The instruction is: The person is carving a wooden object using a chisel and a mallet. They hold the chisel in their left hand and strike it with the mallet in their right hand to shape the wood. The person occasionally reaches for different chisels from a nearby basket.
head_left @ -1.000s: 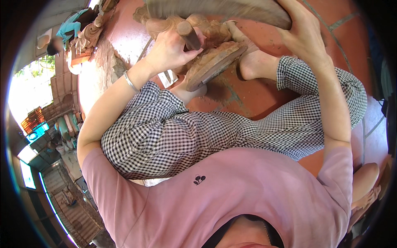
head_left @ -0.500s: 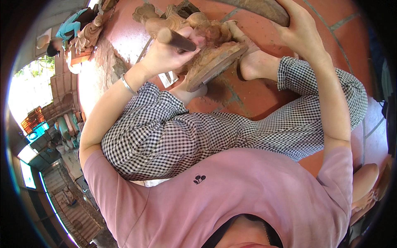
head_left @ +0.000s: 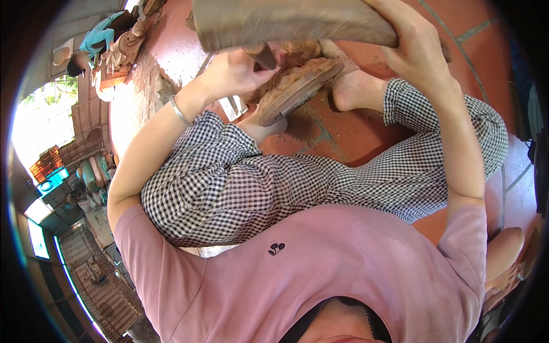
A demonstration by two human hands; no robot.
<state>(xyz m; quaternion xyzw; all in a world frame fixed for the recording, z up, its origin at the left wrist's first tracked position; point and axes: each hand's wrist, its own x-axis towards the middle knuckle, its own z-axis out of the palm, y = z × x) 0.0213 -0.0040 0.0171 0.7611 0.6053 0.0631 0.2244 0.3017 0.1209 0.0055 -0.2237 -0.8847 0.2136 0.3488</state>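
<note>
My left hand point(head_left: 231, 74) is closed around the dark wooden handle of a chisel point(head_left: 263, 57), and its blade is hidden. Wrapped round the grip of a thick wooden mallet point(head_left: 286, 26), my right hand point(head_left: 420, 48) is at the upper right. The mallet's wide end, blurred by motion, is over the chisel's handle and hides the carving's far part; whether the two touch I cannot tell. A brown wood carving point(head_left: 303, 86) with a flat, dark-edged base lies tilted between my bare feet, under my left hand.
Red floor tiles point(head_left: 366, 137) spread around the carving, with wood crumbs on them. A person in a teal top point(head_left: 100, 37) bends beside another carving point(head_left: 128, 46) at the far left. At the lower right, another person's bare limb point(head_left: 504, 257) shows close by.
The mallet has swung left and down from the upper right, and now covers the chisel's top and much of the carving. My left hand keeps its grip, slightly lower.
</note>
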